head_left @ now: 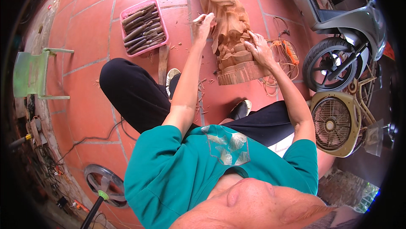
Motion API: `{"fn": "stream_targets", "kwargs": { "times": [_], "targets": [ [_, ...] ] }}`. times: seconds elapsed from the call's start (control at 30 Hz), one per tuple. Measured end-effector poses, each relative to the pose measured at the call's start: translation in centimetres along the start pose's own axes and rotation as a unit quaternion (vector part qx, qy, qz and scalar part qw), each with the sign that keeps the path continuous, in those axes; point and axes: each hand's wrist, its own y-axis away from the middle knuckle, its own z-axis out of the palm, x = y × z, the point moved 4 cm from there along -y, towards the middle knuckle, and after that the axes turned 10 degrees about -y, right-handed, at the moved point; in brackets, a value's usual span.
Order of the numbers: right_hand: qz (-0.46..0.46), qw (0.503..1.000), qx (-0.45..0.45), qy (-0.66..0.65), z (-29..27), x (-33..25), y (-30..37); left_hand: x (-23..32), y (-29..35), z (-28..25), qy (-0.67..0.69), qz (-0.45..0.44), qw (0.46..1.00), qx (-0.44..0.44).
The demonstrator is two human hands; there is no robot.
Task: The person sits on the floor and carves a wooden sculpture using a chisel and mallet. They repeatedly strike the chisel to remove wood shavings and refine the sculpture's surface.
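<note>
A carved wooden statue (230,21) with draped folds lies on the tiled floor in front of me, its flat base toward my feet. My right hand (260,51) rests on the carving near the base, fingers stretched out along the wood. On the statue's left side, my left hand (204,24) is closed, with a small dark end showing at its fingers; what it holds I cannot make out. To the left, a pink plastic basket (122,16) holds several carving chisels (144,29). A wooden bar (163,64) lies just below the basket, by my left shoe.
Wood shavings (200,86) are scattered between my feet. Tangled cable with an orange power strip (291,53) lies right of the statue. A motorbike (334,62) and a box fan (333,123) stand at the right. A green chair (31,74) and a round-based stand (104,186) are at the left.
</note>
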Motion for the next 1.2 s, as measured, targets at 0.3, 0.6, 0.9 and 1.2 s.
{"fn": "stream_targets", "kwargs": {
  "times": [0.3,0.6,0.9,1.2],
  "targets": [
    [0.002,1.000,-0.002,0.010,0.2,-0.4,0.1,-3.3,1.1,-1.6,0.000,-0.031,0.997,-0.068],
    [0.000,1.000,-0.004,0.008,-0.1,-0.9,-0.2,-0.3,-1.2,1.8,0.002,0.034,0.999,0.011],
    [0.014,1.000,-0.003,0.010,0.1,0.2,0.2,0.1,1.3,-1.9,-0.102,-0.007,0.989,-0.107],
    [-0.003,1.000,-0.006,-0.002,0.1,-0.5,-0.4,0.8,-1.5,2.9,-0.151,0.223,0.961,0.068]
  ]
}}
